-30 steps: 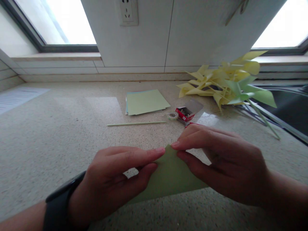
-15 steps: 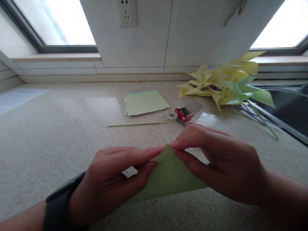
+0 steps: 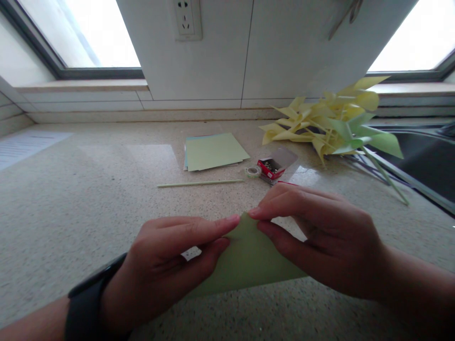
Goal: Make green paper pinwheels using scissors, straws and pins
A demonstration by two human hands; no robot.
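Green paper (image 3: 252,260) between and just below both grips: left hand (image 3: 174,255) and right hand (image 3: 316,237) each pinch an edge, thumb against finger, beside its far tip. Should be light, bendy, easy to crease; hold near edges, gentle pressure.

Paper (image 3: 254,263): plain green, roughly triangular in visible outline, at lower centre. Tip points away, pinched at both sides; near edge straight.

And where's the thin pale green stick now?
In the head view, the thin pale green stick lies slightly left of centre, nearer than the green-topped paper stack, its right end beside the small whitish ring.
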